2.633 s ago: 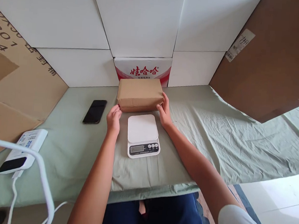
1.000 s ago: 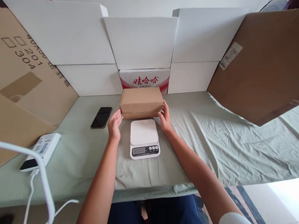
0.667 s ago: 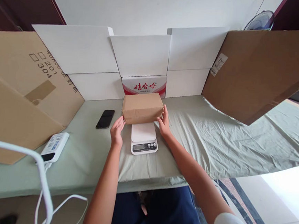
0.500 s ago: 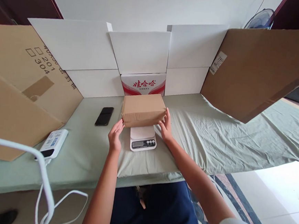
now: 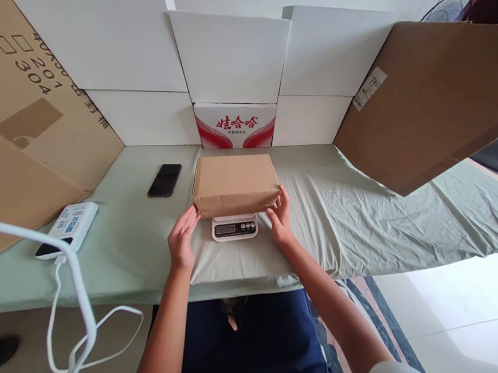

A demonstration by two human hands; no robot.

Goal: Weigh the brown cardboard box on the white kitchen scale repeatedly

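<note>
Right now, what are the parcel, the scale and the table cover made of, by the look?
Brown parcel: matte kraft paper or cardboard, going by the folded seam along its front edge. Kitchen scale: smooth white plastic, probably, with a grey display and round buttons. Table cover: thin pale green woven cloth, creased and draping over the edge.

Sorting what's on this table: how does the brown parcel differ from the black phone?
The brown parcel is a thick cardboard block; the black phone is a thin dark slab. The brown parcel sits on the white scale, with the left hand and right hand at its ends; the black phone lies flat on the green cloth, untouched. Both are rectangular.
</note>
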